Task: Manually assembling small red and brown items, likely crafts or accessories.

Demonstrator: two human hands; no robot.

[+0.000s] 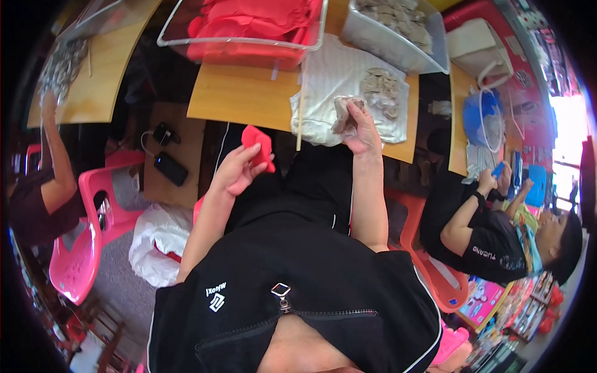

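Note:
My left hand [236, 169] is closed on a flat red piece [259, 147], soft-looking like cloth or felt, in front of the table's near edge. To its right, my right hand [365, 135] pinches a crumpled greyish-brown piece [343, 115] over a white cloth [320, 74] on the table. More greyish-brown pieces [380, 87] lie in a small pile on that cloth, just beyond my right hand. A thin wooden stick [301, 121] lies between the hands, its near end past the table edge.
Behind are a clear bin of red pieces [249, 25] and a bin of greyish-brown pieces [398, 25]. One person [485, 239] sits at right with a blue item; another person's arm [59, 149] reaches a left table. A pink chair [93, 242] and white sack [158, 239] stand at left.

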